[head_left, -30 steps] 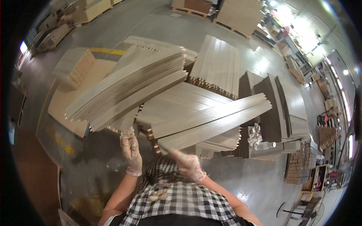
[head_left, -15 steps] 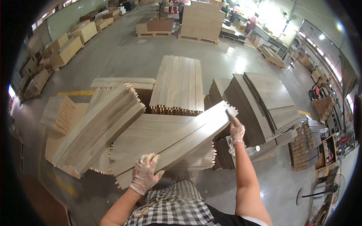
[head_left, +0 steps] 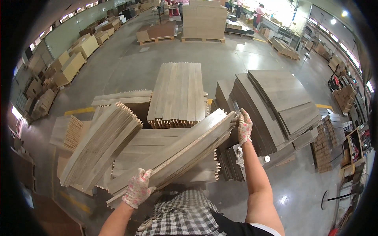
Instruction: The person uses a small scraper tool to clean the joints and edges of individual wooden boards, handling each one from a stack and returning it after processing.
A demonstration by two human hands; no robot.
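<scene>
Grey-brown wood could be seen all over the middle of the frame. One long board (head_left: 193,153) was held at a slant there, running from the lower left up to the right, with its pale long edge turned up. Just beside it, on its upper left side, another board (head_left: 177,146) was laid along the same line. Under them a flat pile (head_left: 149,141) of boards could be seen.

The low end of the long board was gripped by the left hand (head_left: 138,190), with the fingers bent over the edge. At the high end, right of the middle, a thin grey tool (head_left: 236,107) was held in the closed right hand (head_left: 245,128). That hand was set right by the board's end, but whether the end was pinched too could not be told. Both hands were covered by spotted gloves.

More boards were stacked in a tall pile (head_left: 175,90) above the middle, and a leaning pile (head_left: 102,145) was seen at the left. Wide panels (head_left: 285,98) were piled at the right.

The step in hand seemed to be the tipping or turning of the long board. For the next move, a firm hold at both ends seemed to be needed, with the tool kept clear of the wood's face.
</scene>
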